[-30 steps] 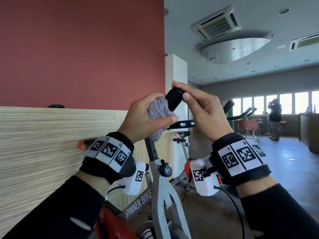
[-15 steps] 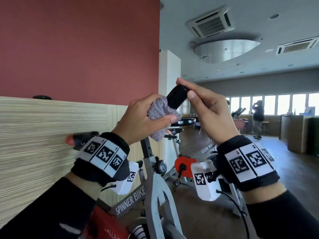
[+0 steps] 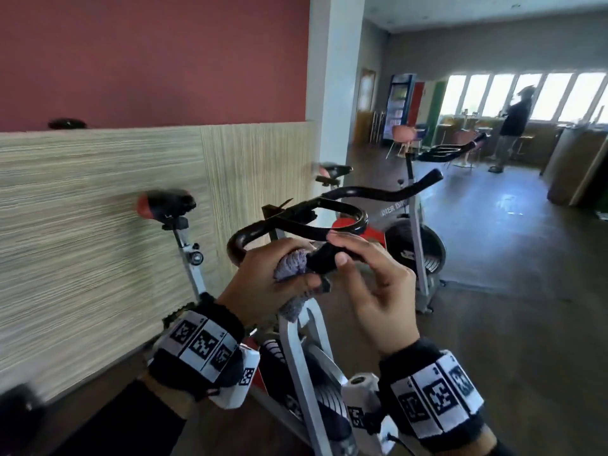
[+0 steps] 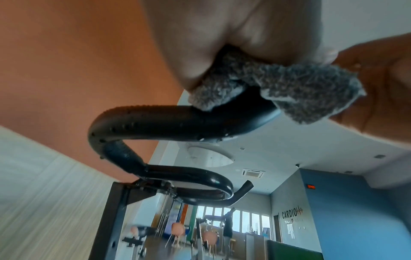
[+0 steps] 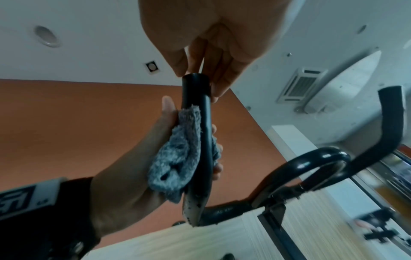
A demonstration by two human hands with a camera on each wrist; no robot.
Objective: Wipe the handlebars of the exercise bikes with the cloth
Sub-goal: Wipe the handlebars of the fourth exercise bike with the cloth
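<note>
The near bike's black handlebar (image 3: 348,218) loops in front of me, and its left end points back toward me. My left hand (image 3: 296,274) grips a grey fluffy cloth (image 3: 291,266) wrapped round that end. In the left wrist view the cloth (image 4: 300,88) is bunched over the handlebar (image 4: 155,121). My right hand (image 3: 335,248) pinches the bare tip of the same end between thumb and fingers, right beside the cloth. The right wrist view shows the right hand (image 5: 200,73) at the handlebar's (image 5: 195,88) tip, with the cloth (image 5: 177,149) just below it.
A wood-panelled wall (image 3: 98,225) runs close on the left, with a red-tipped saddle (image 3: 164,204) before it. A second bike (image 3: 404,232) stands just behind, its handlebar (image 3: 388,192) reaching right. A person (image 3: 516,123) stands far off by the windows, across open floor.
The head view has swung down and to the right, so my hands sit lower in the picture. Both hands keep their hold on the handlebar end.
</note>
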